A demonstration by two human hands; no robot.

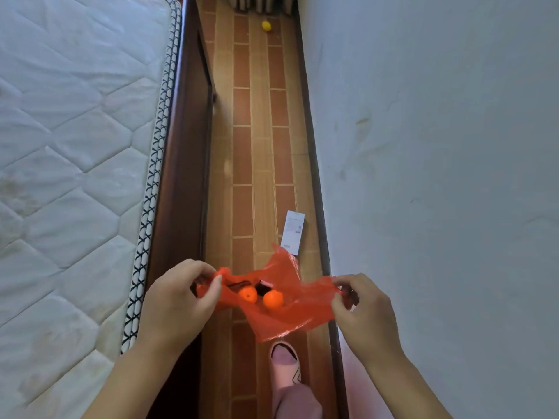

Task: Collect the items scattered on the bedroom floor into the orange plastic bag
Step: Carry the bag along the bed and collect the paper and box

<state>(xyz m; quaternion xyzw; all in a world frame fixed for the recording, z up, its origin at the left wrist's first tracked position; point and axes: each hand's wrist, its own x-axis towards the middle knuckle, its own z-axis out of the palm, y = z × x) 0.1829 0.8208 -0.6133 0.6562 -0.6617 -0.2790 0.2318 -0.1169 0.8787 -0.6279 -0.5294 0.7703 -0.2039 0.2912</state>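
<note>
I hold the orange plastic bag (290, 313) stretched open above the floor. My left hand (178, 300) pinches its left handle, and my right hand (363, 309) pinches its right handle. Inside lie two oranges (272, 298) and a small dark item (262, 287). Just beyond the bag, a white paper slip (292, 232) lies on the tiled floor near the wall. Far down the aisle sits a small yellow fruit (266, 26).
The aisle of brown tiles (254, 131) is narrow, between the wooden bed frame (181, 176) with its white mattress (75, 146) on the left and the white wall (438, 146) on the right. My foot in a pink slipper (284, 358) stands below the bag.
</note>
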